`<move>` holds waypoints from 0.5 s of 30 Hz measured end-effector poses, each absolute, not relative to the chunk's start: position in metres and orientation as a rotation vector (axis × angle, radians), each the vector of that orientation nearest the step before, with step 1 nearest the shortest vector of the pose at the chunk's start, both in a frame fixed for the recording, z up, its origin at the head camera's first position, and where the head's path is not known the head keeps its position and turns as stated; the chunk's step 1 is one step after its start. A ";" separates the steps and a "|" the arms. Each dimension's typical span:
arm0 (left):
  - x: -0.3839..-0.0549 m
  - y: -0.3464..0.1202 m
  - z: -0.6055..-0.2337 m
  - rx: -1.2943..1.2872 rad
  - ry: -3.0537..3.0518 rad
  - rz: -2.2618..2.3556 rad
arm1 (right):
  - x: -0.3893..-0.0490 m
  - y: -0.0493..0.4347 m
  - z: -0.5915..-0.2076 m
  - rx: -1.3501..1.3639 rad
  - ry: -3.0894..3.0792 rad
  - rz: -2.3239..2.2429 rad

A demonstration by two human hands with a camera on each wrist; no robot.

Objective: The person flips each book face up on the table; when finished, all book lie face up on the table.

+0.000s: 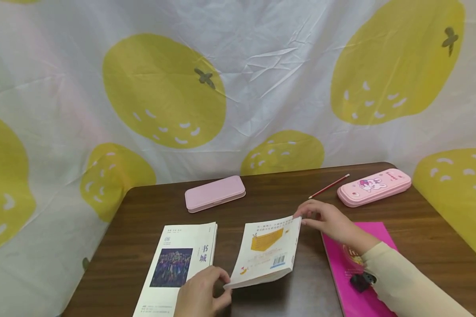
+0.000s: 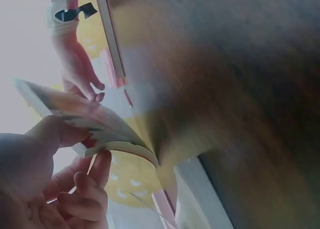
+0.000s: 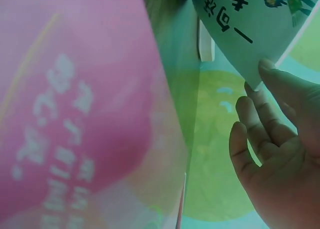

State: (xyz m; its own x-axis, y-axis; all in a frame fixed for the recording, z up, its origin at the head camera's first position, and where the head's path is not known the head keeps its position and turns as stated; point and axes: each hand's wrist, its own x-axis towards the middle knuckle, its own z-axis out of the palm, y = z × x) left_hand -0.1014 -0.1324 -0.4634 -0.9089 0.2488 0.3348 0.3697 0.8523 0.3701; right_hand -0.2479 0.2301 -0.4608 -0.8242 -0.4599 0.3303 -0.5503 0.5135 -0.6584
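A white paperback book [image 1: 263, 248] with an orange shape and a barcode on its cover is held above the table by both hands. At its near left corner my left hand [image 1: 204, 290] pinches it between thumb and fingers, as the left wrist view also shows [image 2: 65, 174]. The far right corner is pinched by my right hand [image 1: 329, 222]; in the right wrist view the thumb and a fingertip of that hand [image 3: 285, 139] grip the book's corner [image 3: 250, 44]. The near edge sags in a curve. A white book [image 1: 174, 268] with a dark picture lies left of it.
On the right lies a magenta book [image 1: 337, 264], partly under my right forearm. Towards the back of the table [image 1: 143, 211] are a plain pink case [image 1: 215, 193], a red pencil [image 1: 329, 186] and a pink rabbit case [image 1: 374, 187]. A lemon-print curtain [image 1: 262, 88] hangs behind.
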 end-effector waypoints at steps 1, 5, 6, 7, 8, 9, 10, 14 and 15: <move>-0.101 -0.132 -0.464 -0.471 -2.723 -0.633 | -0.248 0.231 -0.460 0.877 -2.620 1.219; -0.102 -0.131 -0.464 -0.467 -2.595 -0.685 | -0.248 0.232 -0.457 0.886 -2.573 1.242; -0.102 -0.132 -0.464 -0.471 -2.567 -0.708 | -0.248 0.233 -0.456 0.884 -2.563 1.249; -0.103 -0.132 -0.464 -0.474 -2.543 -0.730 | -0.248 0.233 -0.456 0.877 -2.556 1.258; -0.104 -0.132 -0.464 -0.478 -2.516 -0.748 | -0.248 0.233 -0.455 0.871 -2.548 1.261; -0.104 -0.133 -0.464 -0.482 -2.491 -0.761 | -0.248 0.233 -0.454 0.864 -2.541 1.264; -0.105 -0.134 -0.465 -0.487 -2.461 -0.775 | -0.247 0.233 -0.453 0.855 -2.538 1.271; -0.108 -0.136 -0.464 -0.537 -2.336 -0.804 | -0.247 0.232 -0.449 0.809 -2.533 1.296; -0.109 -0.136 -0.464 -0.551 -2.308 -0.816 | -0.246 0.232 -0.448 0.796 -2.529 1.302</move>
